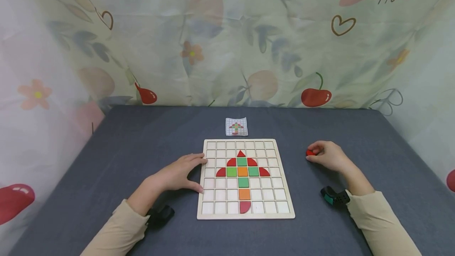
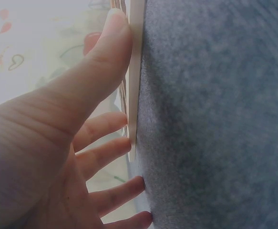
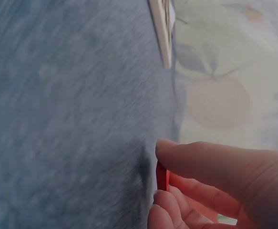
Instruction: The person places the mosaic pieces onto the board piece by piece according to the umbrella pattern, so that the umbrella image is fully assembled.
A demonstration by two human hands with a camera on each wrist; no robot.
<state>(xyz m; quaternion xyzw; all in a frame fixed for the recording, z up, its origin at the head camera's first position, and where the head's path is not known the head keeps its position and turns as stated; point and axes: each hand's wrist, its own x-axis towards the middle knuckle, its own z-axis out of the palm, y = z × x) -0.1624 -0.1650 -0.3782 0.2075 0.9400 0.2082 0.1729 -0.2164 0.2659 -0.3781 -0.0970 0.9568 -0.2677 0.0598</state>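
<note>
A square wooden grid board [image 1: 284, 216] lies in the middle of the table. In its cells sit red quarter-round tiles, a red triangle [image 1: 240, 153], green squares and orange squares [image 1: 244, 194], set out as a tree-like or arrow-like figure. My left hand [image 1: 176, 174] is spread at the board's left edge, thumb and fingertips touching the rim. To the right of the board, my right hand [image 1: 330, 156] pinches a small red tile [image 3: 162, 176] between thumb and fingers, low over the cloth. Its outline is mostly covered by the fingers.
Behind the board lies a small pattern card [image 1: 236, 127] printed with a similar coloured figure. A dark grey cloth [image 1: 160, 129] covers the table. Fabric printed with fruit and flowers [image 1: 227, 50] hangs along the back edge. Each wrist carries a black strap device [image 1: 335, 196].
</note>
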